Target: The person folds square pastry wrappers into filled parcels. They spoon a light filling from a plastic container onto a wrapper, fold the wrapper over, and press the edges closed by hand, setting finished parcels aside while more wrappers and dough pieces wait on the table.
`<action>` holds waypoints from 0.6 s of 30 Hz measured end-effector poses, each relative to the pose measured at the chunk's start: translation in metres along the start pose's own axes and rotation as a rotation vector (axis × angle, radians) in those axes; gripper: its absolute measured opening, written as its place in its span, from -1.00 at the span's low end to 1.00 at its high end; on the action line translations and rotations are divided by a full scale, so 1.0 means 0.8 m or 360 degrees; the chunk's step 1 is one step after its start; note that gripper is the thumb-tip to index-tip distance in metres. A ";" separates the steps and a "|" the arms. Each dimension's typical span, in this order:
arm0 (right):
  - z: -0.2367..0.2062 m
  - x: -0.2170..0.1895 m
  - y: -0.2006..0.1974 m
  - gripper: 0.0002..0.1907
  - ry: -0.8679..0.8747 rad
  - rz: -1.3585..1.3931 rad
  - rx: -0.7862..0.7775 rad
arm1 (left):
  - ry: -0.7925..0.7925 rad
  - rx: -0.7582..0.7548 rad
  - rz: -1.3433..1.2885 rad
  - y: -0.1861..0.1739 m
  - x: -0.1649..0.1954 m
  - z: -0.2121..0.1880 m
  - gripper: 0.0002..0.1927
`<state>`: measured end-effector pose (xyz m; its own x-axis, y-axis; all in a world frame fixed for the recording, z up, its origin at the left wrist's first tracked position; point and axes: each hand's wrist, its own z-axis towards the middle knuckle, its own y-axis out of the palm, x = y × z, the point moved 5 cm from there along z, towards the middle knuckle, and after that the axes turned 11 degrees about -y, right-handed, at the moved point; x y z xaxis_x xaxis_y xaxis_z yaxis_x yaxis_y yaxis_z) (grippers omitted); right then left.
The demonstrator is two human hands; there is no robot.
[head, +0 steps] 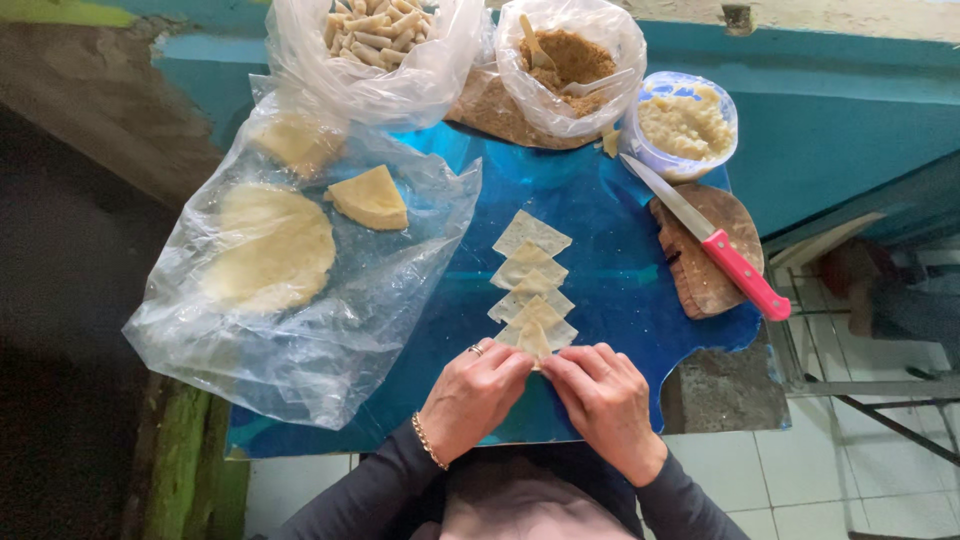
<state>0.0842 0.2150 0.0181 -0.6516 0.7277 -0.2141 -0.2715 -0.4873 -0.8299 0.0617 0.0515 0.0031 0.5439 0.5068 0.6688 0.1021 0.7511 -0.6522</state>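
My left hand (472,393) and my right hand (603,397) meet at the near edge of a blue sheet (610,250), both pinching one pale square pastry wrapper (534,340) between the fingertips. The left hand wears a ring and a bracelet. Beyond that wrapper, several more square wrappers (530,265) lie overlapping in a row running away from me. A clear plastic bag (300,280) on the left holds round flat dough sheets (268,245) and a cut wedge of stacked dough (370,197).
A pink-handled knife (712,240) rests on a brown round board (712,262) at right. At the far edge stand a tub of pale filling (686,122), a bag of brown crumbs (570,60) with spoons and a bag of rolled pastries (375,35). Tiled floor lies right.
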 end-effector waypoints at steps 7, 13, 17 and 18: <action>0.027 0.031 0.008 -0.90 0.0128 0.0377 -0.0352 | -0.0188 -0.0066 -0.0088 0.023 -0.023 0.019 -0.93; 0.040 0.048 0.020 -0.88 0.0224 0.0692 -0.0442 | -0.0561 -0.0269 -0.0305 0.033 -0.051 0.038 -0.91; 0.035 0.022 0.005 -0.86 -0.0045 0.0326 -0.0303 | -0.0677 -0.0208 -0.0400 0.028 -0.050 0.038 -0.81; 0.034 0.016 0.002 -0.83 -0.0093 0.0216 -0.0293 | -0.0663 -0.0168 -0.0402 0.026 -0.048 0.037 -0.80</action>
<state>0.0560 0.2105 0.0280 -0.7146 0.6297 -0.3045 -0.0482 -0.4787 -0.8767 0.0182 0.0598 -0.0254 0.1143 0.4570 0.8821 0.2834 0.8360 -0.4698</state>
